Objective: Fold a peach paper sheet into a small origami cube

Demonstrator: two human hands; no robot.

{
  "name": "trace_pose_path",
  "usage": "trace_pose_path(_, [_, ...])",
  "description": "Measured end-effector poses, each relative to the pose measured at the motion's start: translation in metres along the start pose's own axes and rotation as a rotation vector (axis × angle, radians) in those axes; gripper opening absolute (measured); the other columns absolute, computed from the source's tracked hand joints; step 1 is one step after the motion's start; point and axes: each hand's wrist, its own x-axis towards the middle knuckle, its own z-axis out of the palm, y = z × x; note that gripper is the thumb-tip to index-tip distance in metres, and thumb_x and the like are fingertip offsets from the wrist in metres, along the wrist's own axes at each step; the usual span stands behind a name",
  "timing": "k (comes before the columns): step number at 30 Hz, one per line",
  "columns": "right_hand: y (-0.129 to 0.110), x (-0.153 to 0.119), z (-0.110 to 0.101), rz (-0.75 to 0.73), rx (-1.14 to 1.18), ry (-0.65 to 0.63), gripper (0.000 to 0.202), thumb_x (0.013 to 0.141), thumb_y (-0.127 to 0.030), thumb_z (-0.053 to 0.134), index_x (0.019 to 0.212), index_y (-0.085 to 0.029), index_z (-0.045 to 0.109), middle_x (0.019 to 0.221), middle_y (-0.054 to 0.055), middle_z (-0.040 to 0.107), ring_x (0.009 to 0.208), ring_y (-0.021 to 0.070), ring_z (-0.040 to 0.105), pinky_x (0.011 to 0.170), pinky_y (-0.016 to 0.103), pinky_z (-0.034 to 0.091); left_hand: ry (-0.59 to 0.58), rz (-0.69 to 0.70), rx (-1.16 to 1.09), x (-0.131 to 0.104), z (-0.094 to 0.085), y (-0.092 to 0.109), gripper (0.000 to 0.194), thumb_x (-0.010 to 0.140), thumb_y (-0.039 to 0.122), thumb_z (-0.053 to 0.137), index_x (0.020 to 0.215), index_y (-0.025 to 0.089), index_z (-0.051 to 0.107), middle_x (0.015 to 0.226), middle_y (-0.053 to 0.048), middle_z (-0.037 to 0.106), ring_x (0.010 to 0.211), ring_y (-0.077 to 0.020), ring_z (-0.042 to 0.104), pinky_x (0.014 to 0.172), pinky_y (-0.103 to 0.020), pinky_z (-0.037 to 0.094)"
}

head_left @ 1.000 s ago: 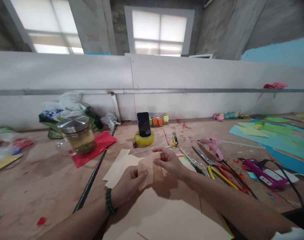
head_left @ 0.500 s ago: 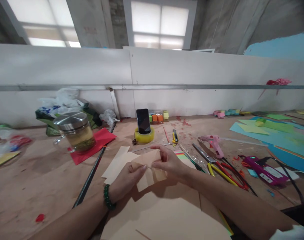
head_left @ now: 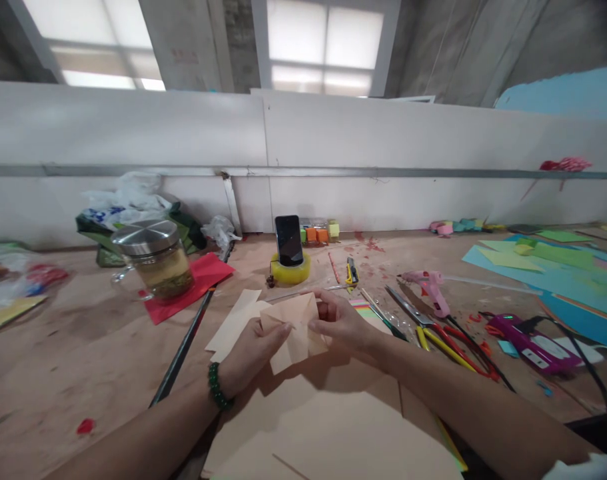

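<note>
A small piece of folded cream paper (head_left: 294,313) is held up between my two hands, with crease lines showing on it. My left hand (head_left: 256,350), above a green bead bracelet (head_left: 218,387), pinches its left side with the thumb on the near face. On the right side, my right hand (head_left: 340,323) grips the paper between thumb and bent fingers; some fingertips are hidden behind it. Below lie larger cream sheets (head_left: 323,427). Further cream strips (head_left: 236,323) rest on the table just left of my left hand.
A glass tea mug (head_left: 156,260) stands on red paper (head_left: 210,273) at left. Ahead, a phone (head_left: 288,240) leans in a yellow tape roll (head_left: 290,271). To the right lie a utility knife (head_left: 352,271), scissors (head_left: 436,327), a pink glue gun (head_left: 428,287) and a purple power strip (head_left: 533,343).
My hands have drawn slightly apart on the paper, and its creased face now shows more openly. The camera view has shifted a little.
</note>
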Motion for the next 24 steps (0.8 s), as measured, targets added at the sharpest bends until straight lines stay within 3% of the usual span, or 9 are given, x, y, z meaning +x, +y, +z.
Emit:
trace_pose_path(6, [0.001, 0.001, -0.002, -0.008, 0.012, 0.022, 0.05, 0.069, -0.033, 0.079, 0.109, -0.017, 0.054, 0.087, 0.003, 0.072, 0.076, 0.0158, 0.067, 0.07, 0.028, 0.052, -0.033, -0.005, -0.002, 0.001, 0.0, -0.002, 0.048, 0.072, 0.058, 0.068, 0.064, 0.011, 0.07, 0.063, -0.008, 0.07, 0.058, -0.0178, 0.062, 0.053, -0.025, 0.049])
trace_pose_path(10, [-0.001, 0.002, -0.004, -0.022, 0.033, 0.006, 0.043, 0.07, -0.03, 0.076, 0.106, -0.018, 0.056, 0.089, 0.004, 0.072, 0.076, 0.0149, 0.067, 0.069, 0.026, 0.051, 0.02, 0.003, -0.027, 0.003, -0.002, -0.006, 0.047, 0.07, 0.057, 0.07, 0.079, 0.011, 0.073, 0.072, -0.008, 0.073, 0.063, -0.0188, 0.064, 0.058, -0.026, 0.05])
trace_pose_path(17, [0.003, 0.003, -0.007, 0.002, 0.016, -0.007, 0.055, 0.068, -0.036, 0.08, 0.112, -0.018, 0.052, 0.082, 0.002, 0.07, 0.073, 0.0149, 0.067, 0.068, 0.026, 0.051, -0.025, 0.039, 0.025, 0.001, 0.0, 0.001, 0.047, 0.074, 0.058, 0.066, 0.066, 0.012, 0.072, 0.068, -0.009, 0.072, 0.059, -0.017, 0.06, 0.054, -0.025, 0.047])
trace_pose_path(24, [0.005, -0.002, 0.005, 0.052, -0.143, 0.176, 0.054, 0.066, -0.026, 0.078, 0.113, -0.019, 0.052, 0.078, -0.002, 0.066, 0.066, 0.0126, 0.062, 0.059, 0.023, 0.048, -0.01, 0.006, 0.083, -0.003, 0.003, -0.001, 0.048, 0.072, 0.059, 0.066, 0.064, 0.011, 0.071, 0.058, -0.005, 0.066, 0.053, -0.0148, 0.056, 0.044, -0.02, 0.039])
